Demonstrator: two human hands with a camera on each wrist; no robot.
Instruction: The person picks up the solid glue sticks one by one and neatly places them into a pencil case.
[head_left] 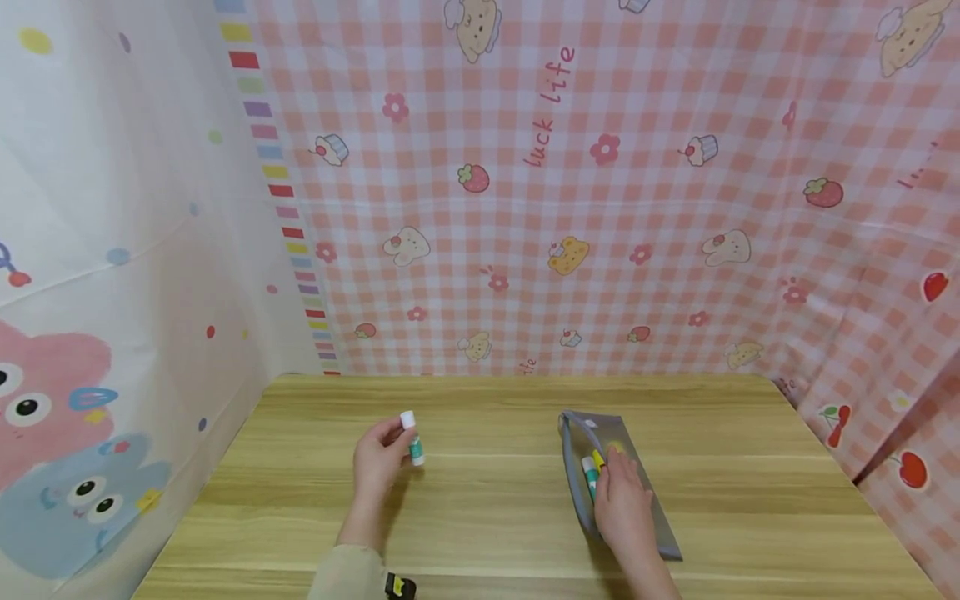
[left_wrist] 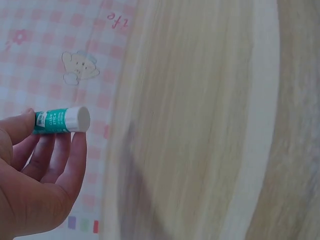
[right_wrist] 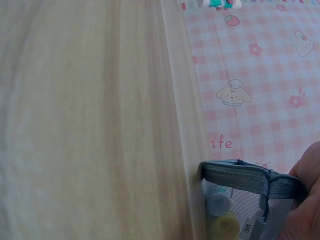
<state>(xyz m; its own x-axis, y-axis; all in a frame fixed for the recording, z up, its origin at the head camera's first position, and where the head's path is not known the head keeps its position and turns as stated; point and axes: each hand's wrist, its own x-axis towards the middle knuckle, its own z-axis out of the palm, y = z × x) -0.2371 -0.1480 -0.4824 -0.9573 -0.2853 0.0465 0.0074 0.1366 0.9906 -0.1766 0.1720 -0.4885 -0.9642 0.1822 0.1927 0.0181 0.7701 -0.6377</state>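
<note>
My left hand [head_left: 377,462] pinches a glue stick [head_left: 417,451] between thumb and fingers, above the left part of the table. In the left wrist view the glue stick [left_wrist: 54,121] shows a green label and a white end. A grey mesh zip pouch [head_left: 652,467] gapes along its zipper on the right, and my right hand [head_left: 626,504] grips its side. Inside the pouch are another green and white glue stick [head_left: 590,477] and a yellow item [head_left: 598,459], partly covered by the hand. Through the mesh, the right wrist view shows a yellow round end [right_wrist: 226,227].
The wooden table [head_left: 480,517] reaches back to a pink checked cloth [head_left: 525,208]. White patterned cloth [head_left: 150,250] hangs at the left. A small black and yellow object [head_left: 401,587] shows beside the left sleeve [head_left: 348,573] at the front.
</note>
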